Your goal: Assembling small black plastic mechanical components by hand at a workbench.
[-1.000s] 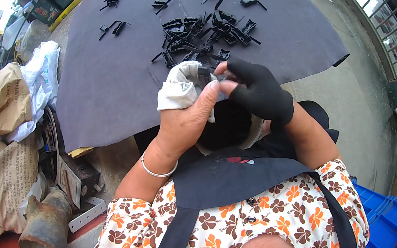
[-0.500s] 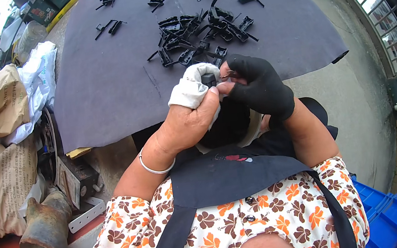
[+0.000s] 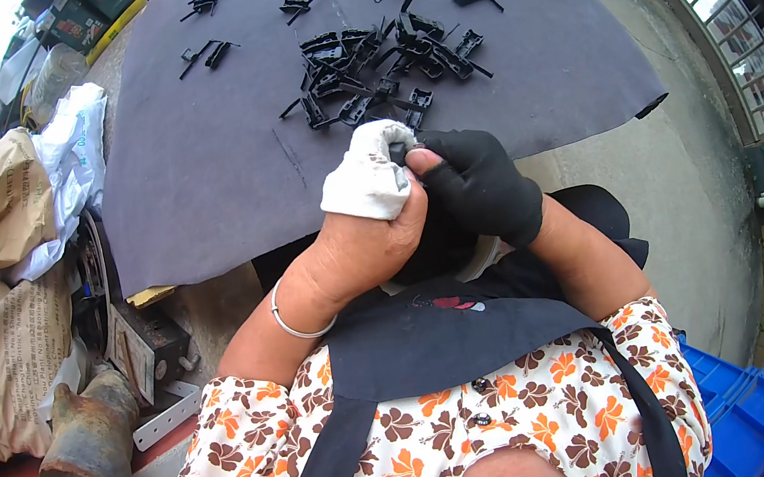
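Observation:
My left hand, wrapped over the fingers in white cloth, is closed around a small black plastic part. Only the part's end shows at the opening of the cloth. Against that end presses my right hand, in a black fingerless glove, its bare thumb bent over the fingers. Whatever the right fingers pinch is hidden behind the thumb and glove. Just beyond both hands lies a pile of black plastic parts with thin strips sticking out, on a grey-covered table.
More black parts lie scattered toward the table's far side. Paper sacks, a white bag and a rusty pipe piece stand at the left. A barred window is at the right, with a blue crate low down.
My right hand has turned and moved left against the black part, its thumb now over the part's end. A small metal piece seen earlier at the right fingers is now hidden.

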The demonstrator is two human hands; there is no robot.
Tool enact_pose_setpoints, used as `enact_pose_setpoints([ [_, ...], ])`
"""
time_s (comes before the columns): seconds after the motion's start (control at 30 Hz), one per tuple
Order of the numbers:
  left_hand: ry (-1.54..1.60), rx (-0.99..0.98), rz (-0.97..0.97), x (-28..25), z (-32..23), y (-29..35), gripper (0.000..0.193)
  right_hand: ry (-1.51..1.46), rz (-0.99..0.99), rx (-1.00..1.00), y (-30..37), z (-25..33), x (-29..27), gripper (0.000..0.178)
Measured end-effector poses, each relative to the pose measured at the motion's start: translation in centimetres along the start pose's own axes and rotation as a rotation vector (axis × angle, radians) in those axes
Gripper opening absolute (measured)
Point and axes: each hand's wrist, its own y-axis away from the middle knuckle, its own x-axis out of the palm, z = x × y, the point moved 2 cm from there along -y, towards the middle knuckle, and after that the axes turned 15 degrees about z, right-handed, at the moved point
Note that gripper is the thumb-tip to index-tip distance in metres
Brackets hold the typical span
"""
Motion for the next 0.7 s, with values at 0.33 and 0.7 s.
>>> enact_pose_setpoints([
  [0.33,-0.281,-0.047,0.054,-0.7,-0.4,0.4,0.021,0.025,0.079,0.046,-0.1,0.7,-1.2,0.014],
  [0.7,0.303,-0.183,-0.107,0.2,0.0,1.0,0.018,-0.651,0.106,0.131,0.3,0.7,-1.6,0.019],
])
